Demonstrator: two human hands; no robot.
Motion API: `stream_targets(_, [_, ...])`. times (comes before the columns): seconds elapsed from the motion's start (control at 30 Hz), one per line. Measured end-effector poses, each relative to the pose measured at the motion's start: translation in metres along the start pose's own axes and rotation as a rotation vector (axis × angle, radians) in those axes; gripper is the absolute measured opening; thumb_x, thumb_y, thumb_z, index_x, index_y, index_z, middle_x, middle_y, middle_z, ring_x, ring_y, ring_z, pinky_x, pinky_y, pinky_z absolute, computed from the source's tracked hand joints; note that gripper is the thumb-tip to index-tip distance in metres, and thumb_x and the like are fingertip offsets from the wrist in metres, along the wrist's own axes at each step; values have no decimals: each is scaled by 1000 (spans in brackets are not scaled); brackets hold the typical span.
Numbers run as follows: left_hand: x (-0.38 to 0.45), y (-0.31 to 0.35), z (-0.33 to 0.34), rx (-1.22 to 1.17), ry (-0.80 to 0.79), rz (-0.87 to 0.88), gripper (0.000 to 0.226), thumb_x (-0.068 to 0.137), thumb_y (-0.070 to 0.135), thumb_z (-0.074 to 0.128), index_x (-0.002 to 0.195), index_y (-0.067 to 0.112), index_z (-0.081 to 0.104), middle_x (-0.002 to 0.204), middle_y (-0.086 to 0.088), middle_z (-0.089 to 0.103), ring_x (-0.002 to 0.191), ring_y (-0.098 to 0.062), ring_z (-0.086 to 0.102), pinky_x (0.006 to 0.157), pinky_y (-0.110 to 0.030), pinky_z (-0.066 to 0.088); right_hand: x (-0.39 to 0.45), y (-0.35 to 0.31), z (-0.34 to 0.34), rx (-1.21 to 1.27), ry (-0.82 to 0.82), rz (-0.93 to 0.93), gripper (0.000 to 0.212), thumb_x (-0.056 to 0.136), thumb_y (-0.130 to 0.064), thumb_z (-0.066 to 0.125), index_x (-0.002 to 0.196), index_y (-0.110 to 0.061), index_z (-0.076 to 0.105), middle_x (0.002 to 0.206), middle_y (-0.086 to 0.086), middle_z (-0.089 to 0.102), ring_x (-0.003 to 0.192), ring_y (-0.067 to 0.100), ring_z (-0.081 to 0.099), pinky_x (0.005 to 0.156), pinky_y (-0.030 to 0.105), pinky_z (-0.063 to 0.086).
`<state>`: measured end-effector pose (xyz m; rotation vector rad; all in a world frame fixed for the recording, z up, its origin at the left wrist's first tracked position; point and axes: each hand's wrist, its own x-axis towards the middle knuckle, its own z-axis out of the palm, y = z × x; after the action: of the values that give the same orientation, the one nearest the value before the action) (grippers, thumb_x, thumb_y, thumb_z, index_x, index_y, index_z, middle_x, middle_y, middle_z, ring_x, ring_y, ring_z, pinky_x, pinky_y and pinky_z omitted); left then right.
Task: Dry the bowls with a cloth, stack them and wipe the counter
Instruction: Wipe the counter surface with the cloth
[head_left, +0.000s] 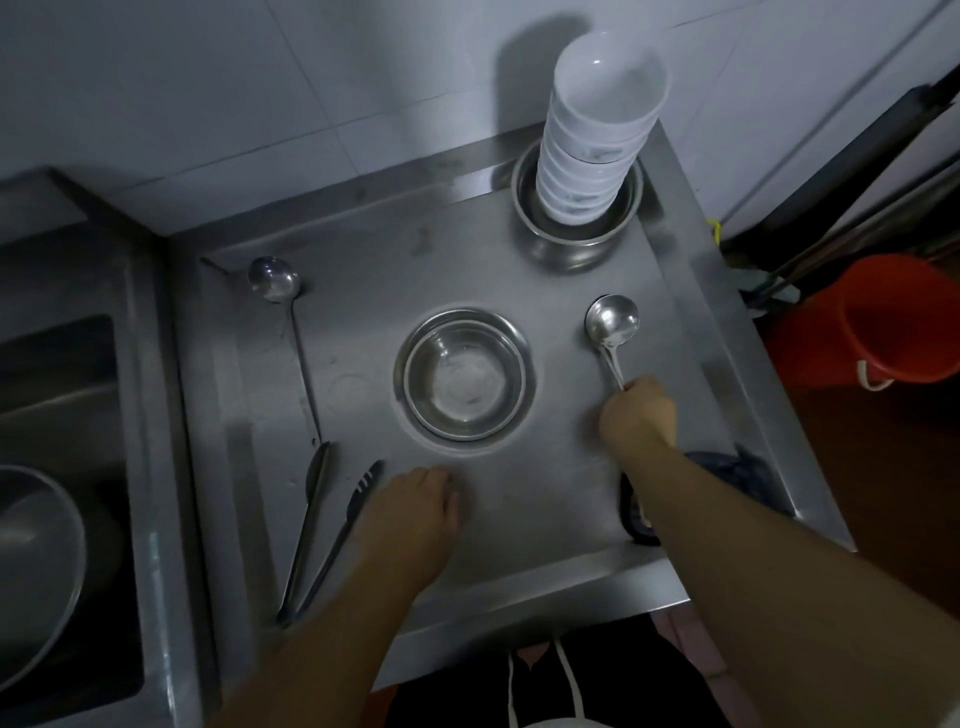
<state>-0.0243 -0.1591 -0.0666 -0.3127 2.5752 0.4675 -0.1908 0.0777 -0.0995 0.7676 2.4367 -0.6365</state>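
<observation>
Steel counter (519, 493) fills the view. Far right, the white bowls (587, 135) already stand stacked in a steel basin (571, 244); two nested steel bowls (464, 375) sit mid-counter. Wiping seems left. The right hand (638, 415) grips a ladle (612, 325); the left hand (410, 509) rests flat, holding nothing. A dark cloth (727, 467) lies near right; another ladle (274, 280) and tongs (332, 530) clutter the left.

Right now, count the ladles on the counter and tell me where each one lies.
2. One ladle lies at the counter's left, its long handle running toward the person. The other ladle lies right of the steel bowls, its handle held in the right hand.
</observation>
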Motion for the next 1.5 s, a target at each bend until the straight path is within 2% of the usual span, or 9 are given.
stream_targets(0.23, [9,13,-2,5,-20,-43,34,109,35,43,131,18,63,123,-3,69,111,-24,63,98,-41,50,21,-13,2,-63,-19,21,29,102,-3,52,131,1,54,138,24,62,127,40,61,99,42,52])
stream_targets(0.47, [2,23,0,24,-9,-88,33,109,35,42,129,20,63,120,-2,69,109,-24,63,96,-41,49,27,-16,1,-67,-64,-65,27,98,-5,54,124,2,59,132,26,65,124,42,63,99,42,52])
stream_targets(0.73, [-13,23,18,-56,-9,-176,32,105,33,47,131,22,63,121,0,69,112,-22,61,97,-40,50,26,-18,9,-29,-152,-147,25,98,-15,56,117,1,60,122,23,66,110,41,66,88,41,55])
stream_targets(0.83, [-20,25,22,-76,-1,-204,33,104,32,49,131,21,64,121,0,69,111,-23,62,96,-42,52,26,-19,11,-38,-154,-157,27,96,-17,57,117,-1,61,121,21,67,108,40,66,80,38,51])
stream_targets(1.1, [-38,25,21,-80,14,-257,35,102,30,50,134,22,64,121,0,70,111,-23,64,95,-41,53,28,-21,8,-134,-153,-197,26,94,-22,59,114,-4,62,119,19,69,109,40,67,77,34,45])
stream_targets(1.37, [-45,14,5,-110,78,-269,35,102,29,50,135,25,62,123,3,69,112,-20,62,96,-39,52,22,-21,-1,-188,-128,-248,33,93,-16,62,121,1,57,127,24,63,117,43,63,91,42,52])
stream_targets(1.5, [-44,-8,-5,-134,118,-275,37,102,27,51,138,22,62,125,1,70,115,-21,63,99,-38,51,4,-36,4,-232,-64,-297,37,95,-14,55,129,-1,52,133,25,58,122,46,60,100,49,51])
